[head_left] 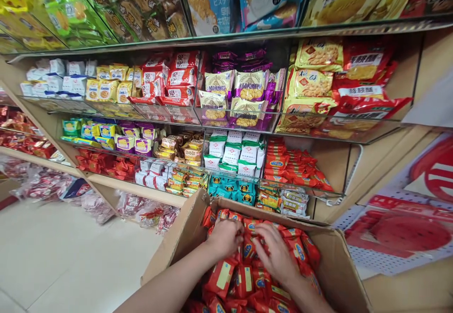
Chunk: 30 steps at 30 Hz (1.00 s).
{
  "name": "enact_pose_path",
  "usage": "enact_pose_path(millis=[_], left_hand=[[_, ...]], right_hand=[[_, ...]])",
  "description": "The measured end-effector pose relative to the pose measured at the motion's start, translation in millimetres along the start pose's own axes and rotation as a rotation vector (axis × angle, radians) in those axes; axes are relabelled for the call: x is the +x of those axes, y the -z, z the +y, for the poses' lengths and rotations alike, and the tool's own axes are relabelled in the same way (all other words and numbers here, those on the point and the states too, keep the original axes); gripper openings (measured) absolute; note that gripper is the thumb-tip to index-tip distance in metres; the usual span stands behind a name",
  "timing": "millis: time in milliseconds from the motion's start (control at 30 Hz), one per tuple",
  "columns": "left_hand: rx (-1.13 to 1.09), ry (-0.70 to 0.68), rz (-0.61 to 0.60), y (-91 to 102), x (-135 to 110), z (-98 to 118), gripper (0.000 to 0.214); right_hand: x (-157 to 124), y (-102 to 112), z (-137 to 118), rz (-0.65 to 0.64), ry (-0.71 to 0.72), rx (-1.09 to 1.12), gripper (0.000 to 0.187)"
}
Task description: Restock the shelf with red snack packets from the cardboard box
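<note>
An open cardboard box [184, 230] stands in front of me, filled with small red snack packets [244, 280]. Both my hands reach into it. The fingers of my left hand [226, 237] are curled down among the packets near the far side, and what they grip, if anything, is hidden. Just to its right, my right hand [276, 251] has its fingers apart and bent, with the tips touching the packets. Red packets like those in the box lie in a sloping stack [292, 164] on the shelf behind the box.
Glass shelves [240, 122] with clear dividers rise beyond the box, holding rows of wrapped biscuits. Several plastic bags [95, 204] lie along the bottom at the left, beside pale floor tiles [71, 251]. Printed red packaging [399, 226] hangs at the right against a perforated panel.
</note>
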<state>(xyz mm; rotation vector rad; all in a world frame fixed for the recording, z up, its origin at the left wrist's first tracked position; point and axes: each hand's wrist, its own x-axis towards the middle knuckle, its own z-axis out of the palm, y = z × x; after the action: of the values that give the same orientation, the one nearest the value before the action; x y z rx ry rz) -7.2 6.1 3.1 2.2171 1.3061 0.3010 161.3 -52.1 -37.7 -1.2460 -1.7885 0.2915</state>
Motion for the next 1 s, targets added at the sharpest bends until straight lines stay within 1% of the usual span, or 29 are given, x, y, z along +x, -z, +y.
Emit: enact_pose_path(millis=[67,133,200,267,333,367,433,500,567,633,700,800,867,900,1000], left_hand=[[-0.121,-0.006,0.051,-3.2,2.9,1.8,0.007],[-0.276,0.0,0.096,-9.3,7.1,4.8,0.011],[-0.451,0.006,0.123,-16.2,11.0,8.0,0.019],[-0.624,0.012,0.146,-20.9,12.9,10.7,0.029],[-0.763,-0.005,0.178,-22.3,12.0,12.9,0.035],[-0.816,-0.02,0.179,-22.0,10.9,13.9,0.037],[-0.87,-0.052,0.138,-20.9,7.9,16.3,0.038],[-0.856,-0.061,0.103,-20.8,4.9,19.3,0.036],[-0.83,-0.052,0.154,-22.1,2.5,22.6,0.035],[-0.805,-0.045,0.227,-23.5,0.5,25.6,0.035],[-0.778,-0.028,0.237,-24.0,-1.2,27.5,0.034],[-0.681,0.008,0.244,-23.2,-3.1,26.7,0.032],[-0.584,0.002,0.282,-22.5,-3.6,24.2,0.032],[-0.542,-0.009,0.303,-22.3,-3.6,22.7,0.032],[-0.49,-0.031,0.329,-21.6,-3.1,19.2,0.032]], right_hand=[[-26.6,-16.6,4.9,-0.028,-0.237,0.152,0.037],[-35.3,-21.8,8.9,0.011,-0.412,0.304,0.048],[-30.8,-18.8,9.1,0.075,-0.501,0.409,0.047],[-21.4,-12.6,5.1,0.121,-0.563,0.456,0.039],[-13.3,-7.5,-1.8,0.139,-0.634,0.511,0.033],[-10.6,-6.2,-5.8,0.138,-0.662,0.557,0.034],[-6.9,-6.1,-13.5,0.16,-0.694,0.648,0.037],[-3.9,-9.0,-20.1,0.244,-0.724,0.676,0.036],[-0.4,-13.7,-24.5,0.356,-0.786,0.679,0.034],[2.9,-18.3,-26.5,0.435,-0.861,0.695,0.034],[4.8,-21.2,-26.4,0.481,-0.896,0.707,0.035],[3.5,-21.2,-25.1,0.518,-0.881,0.673,0.037],[0.5,-19.2,-25.7,0.503,-0.86,0.674,0.038],[-1.4,-18.3,-26.5,0.471,-0.852,0.692,0.037],[-7.6,-17.9,-30.2,0.283,-0.832,0.797,0.032]])
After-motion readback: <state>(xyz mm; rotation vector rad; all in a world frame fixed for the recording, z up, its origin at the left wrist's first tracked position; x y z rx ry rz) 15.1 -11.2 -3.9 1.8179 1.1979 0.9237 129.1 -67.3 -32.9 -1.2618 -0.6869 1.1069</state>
